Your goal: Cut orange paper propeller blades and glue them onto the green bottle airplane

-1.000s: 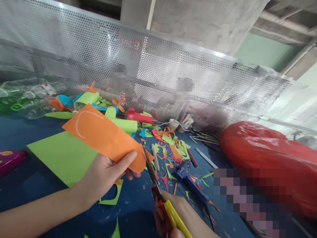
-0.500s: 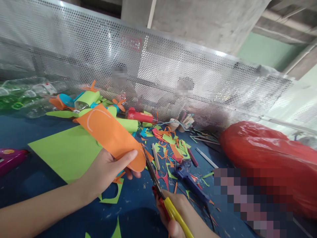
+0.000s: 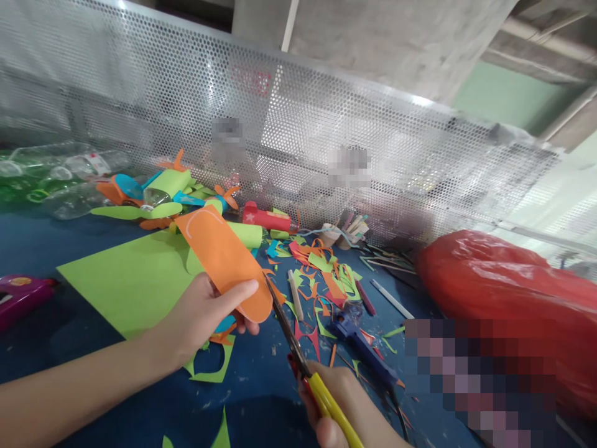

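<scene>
Between thumb and fingers, my left hand point(image 3: 212, 311) grips a strip of orange paper point(image 3: 224, 255) by its rounded near end. A pale curved line is drawn on the strip's far end. My right hand point(image 3: 336, 398) is closed round the yellow and red handles of a pair of scissors point(image 3: 298, 354). The dark blades look nearly closed, their tips against the strip's right edge. Beneath the strip, a large green paper sheet point(image 3: 125, 280) lies on the blue table. A blue glue gun point(image 3: 364, 348) rests to the right of the scissors.
Paper scraps point(image 3: 326, 274) litter the middle of the table. A red plastic bag point(image 3: 504, 280) bulges at the right. Clear bottles point(image 3: 69, 180) and paper-covered bottle models point(image 3: 163, 193) stand at the back left, before a perforated metal screen point(image 3: 153, 93). A purple glue gun point(image 3: 23, 298) lies at the left edge.
The orange strip has turned, its far end swinging right and standing more upright. A thin orange sliver shows beside the blade tips. My right hand has barely moved.
</scene>
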Available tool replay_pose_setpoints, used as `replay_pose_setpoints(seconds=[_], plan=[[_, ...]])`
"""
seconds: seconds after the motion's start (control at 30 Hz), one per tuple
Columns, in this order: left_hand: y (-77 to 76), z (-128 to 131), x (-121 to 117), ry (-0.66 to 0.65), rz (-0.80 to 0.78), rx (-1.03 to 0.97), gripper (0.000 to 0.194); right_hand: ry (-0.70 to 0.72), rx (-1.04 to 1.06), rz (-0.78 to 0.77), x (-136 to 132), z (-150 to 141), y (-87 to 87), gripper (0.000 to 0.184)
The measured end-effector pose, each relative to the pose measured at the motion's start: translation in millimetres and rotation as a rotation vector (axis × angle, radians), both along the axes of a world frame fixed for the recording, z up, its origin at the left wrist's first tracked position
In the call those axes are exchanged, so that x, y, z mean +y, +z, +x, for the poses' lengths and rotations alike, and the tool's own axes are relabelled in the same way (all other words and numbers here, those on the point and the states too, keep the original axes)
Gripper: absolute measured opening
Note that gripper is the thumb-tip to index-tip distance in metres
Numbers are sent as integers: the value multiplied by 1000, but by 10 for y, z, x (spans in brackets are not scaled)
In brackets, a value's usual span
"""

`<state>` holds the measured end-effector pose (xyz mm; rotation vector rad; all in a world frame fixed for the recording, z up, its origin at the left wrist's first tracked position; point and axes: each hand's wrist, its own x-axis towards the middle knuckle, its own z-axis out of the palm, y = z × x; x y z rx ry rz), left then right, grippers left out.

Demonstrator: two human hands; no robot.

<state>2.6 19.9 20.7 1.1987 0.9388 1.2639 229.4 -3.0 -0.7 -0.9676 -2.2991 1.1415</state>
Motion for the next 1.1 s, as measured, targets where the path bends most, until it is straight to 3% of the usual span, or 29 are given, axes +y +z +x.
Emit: replay_pose_setpoints(seconds=[0.2,0.5,0.83,1.1], plan=[[2,34,-1,14,13,6,28,16,47,6,-8,-10,-5,65],[19,9,-18,-2,50,84,26,54,-63,-47,-32,23,134,69],[60,23,-76,-50,38,64,18,37,-37,-107,12,-2,100,73],[30,5,-77,-102,51,108,24,60,-2,-114,3,-17,108,73]])
